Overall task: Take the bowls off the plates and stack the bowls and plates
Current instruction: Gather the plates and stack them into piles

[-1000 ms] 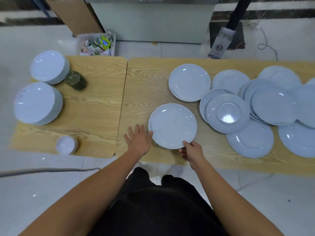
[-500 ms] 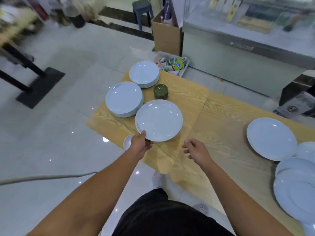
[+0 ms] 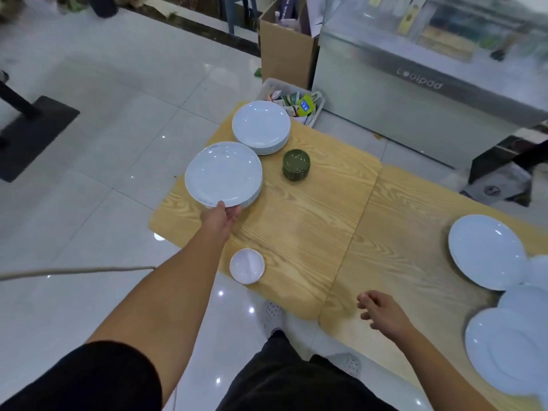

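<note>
Head view. My left hand (image 3: 221, 216) is stretched out to the upper middle of the frame and pinches the near rim of a white plate (image 3: 223, 173). The plate sits level over the near stack (image 3: 254, 197), whose edges show just under its lower right side; I cannot tell whether it is fully seated or a hair above. Just behind it is the far stack (image 3: 261, 126), and to the right of both stand the green bowls (image 3: 296, 165), nested. One white bowl (image 3: 246, 266) sits alone at the near edge of the table (image 3: 296, 226), lower centre. My right hand (image 3: 381, 311) hovers low in the frame, right of centre, fingers loosely curled, holding nothing. The loose plates (image 3: 486, 250) lie overlapping at the right edge, well apart from the stacks. Step in hand, as I judge it: adding one plate to the near stack. Next move calls for centring it so the rims line up, letting go of the rim without dragging it, then turning back right for another loose plate.
</note>
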